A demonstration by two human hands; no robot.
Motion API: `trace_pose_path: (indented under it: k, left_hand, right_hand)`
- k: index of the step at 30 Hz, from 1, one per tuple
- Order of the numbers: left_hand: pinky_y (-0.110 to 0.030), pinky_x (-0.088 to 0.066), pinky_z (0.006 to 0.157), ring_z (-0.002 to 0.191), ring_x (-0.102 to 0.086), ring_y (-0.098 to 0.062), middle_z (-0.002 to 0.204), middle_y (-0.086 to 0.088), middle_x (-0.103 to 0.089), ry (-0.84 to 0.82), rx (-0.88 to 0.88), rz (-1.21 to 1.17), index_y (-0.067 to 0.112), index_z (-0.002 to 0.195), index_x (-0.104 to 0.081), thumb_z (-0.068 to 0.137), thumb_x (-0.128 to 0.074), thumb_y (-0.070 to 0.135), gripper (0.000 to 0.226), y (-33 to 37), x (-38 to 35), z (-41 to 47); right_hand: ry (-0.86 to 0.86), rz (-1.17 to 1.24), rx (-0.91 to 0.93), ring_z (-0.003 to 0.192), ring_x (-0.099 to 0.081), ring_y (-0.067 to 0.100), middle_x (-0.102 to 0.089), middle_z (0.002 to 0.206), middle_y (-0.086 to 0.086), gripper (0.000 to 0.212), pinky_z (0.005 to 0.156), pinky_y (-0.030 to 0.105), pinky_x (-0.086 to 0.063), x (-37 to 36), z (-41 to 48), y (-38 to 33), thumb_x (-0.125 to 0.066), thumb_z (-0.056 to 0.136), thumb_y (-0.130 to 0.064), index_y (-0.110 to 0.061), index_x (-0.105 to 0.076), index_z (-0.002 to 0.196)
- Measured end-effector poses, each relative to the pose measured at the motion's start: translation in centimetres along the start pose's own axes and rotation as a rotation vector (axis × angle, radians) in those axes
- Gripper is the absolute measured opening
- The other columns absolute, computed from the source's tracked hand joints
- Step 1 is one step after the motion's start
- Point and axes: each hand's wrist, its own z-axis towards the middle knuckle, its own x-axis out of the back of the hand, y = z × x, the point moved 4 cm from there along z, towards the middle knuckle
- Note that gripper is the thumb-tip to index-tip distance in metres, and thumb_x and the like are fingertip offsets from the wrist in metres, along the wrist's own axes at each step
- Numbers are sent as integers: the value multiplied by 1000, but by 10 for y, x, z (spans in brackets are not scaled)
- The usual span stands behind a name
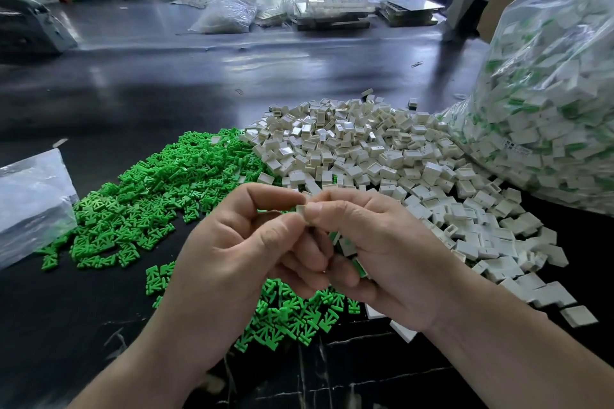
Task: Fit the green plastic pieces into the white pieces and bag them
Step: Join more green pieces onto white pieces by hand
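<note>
Both hands raised over the table (pixel 133 100), near edge, fingertips meeting at centre.

Left hand (pixel 239 242): fingers curled, forefinger hooked over so its tip meets a small white piece (pixel 300 209); thumb just under. Any green part between these fingers is hidden.

Right hand (pixel 382 252): thumb and forefinger pinch the same white piece from the other side. Lower fingers curl in over the palm, holding a few fitted pieces (pixel 349 249), white with green showing.

Green pieces (pixel 159 189) lie heaped on the table to the left and under the hands. White pieces pile (pixel 365 156) lies to the right, touching the green heap. Large clear bag (pixel 548 93) of fitted pieces stands far right, against the white pile. Flat clear bag (pixel 30 196) at the left edge.

Writing: a small dark print on the large bag's lower side, too blurred to read.
</note>
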Motion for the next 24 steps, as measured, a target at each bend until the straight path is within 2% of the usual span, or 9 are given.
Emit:
trace_pose_path:
  k: [2,8,11,13,16,18,20,22,24]
  left_hand:
    - [-25,-53,47,51,-67,-22,67,-9,-71,57,-124,260,19,93,-66,86,-67,22,8,1,3,-2]
    - [-9,-49,51,60,-68,-2,74,16,-72,164,-309,646,32,93,-63,87,-66,39,9,4,6,-6]
    - [-4,-46,71,93,-63,7,103,27,-67,156,-268,917,47,118,-58,93,-56,50,26,-1,20,3]
    - [-12,-35,97,121,-44,10,137,33,-44,32,-182,1166,53,141,-37,88,-44,59,53,-12,19,8]
    - [-31,-19,112,145,-22,-10,158,15,-25,-172,-128,1471,47,149,-18,96,-31,58,56,-30,8,13]
    - [-39,-23,114,146,-24,-17,158,9,-31,-260,-126,1579,42,150,-29,100,-32,53,51,-36,4,15]
    - [-45,-34,109,140,-38,-22,149,5,-47,-289,-119,1592,35,142,-49,96,-42,48,49,-34,5,16]
    - [-46,-41,101,129,-50,-22,137,6,-59,-252,-175,1563,29,132,-62,94,-53,42,41,-31,7,15]
    - [-43,-41,100,125,-53,-19,131,9,-63,-186,-232,1530,27,128,-65,94,-57,41,38,-30,9,14]
  right_hand:
    - [25,25,-43,43,-39,12,-49,67,11,21,37,19,-23,2,0,3,-61,84,-29,-11,-59,74]
    - [-64,302,-82,40,-46,7,-58,65,2,11,32,16,-32,3,3,4,-56,84,-21,-14,-57,76]
    - [-146,570,10,44,-56,10,-64,79,9,4,31,15,-38,12,5,-8,-56,82,-13,-12,-59,85]
    - [-180,677,41,47,-59,12,-63,83,10,13,31,16,-41,16,6,-13,-58,81,-12,-10,-60,93]
    - [-127,667,36,47,-58,10,-64,82,8,16,29,16,-40,21,8,-13,-61,80,-19,-11,-61,94]
    - [-60,616,17,48,-57,10,-63,79,6,11,28,15,-38,26,9,-11,-61,81,-20,-12,-60,88]
    - [22,584,-5,49,-55,10,-61,76,5,10,28,15,-36,32,10,-10,-64,83,-22,-14,-58,82]
    - [137,582,-39,49,-52,10,-58,72,4,16,28,15,-34,41,11,-9,-64,83,-27,-16,-55,76]
    - [227,592,-67,47,-50,9,-56,70,2,17,27,15,-32,49,12,-8,-63,81,-27,-16,-52,76]
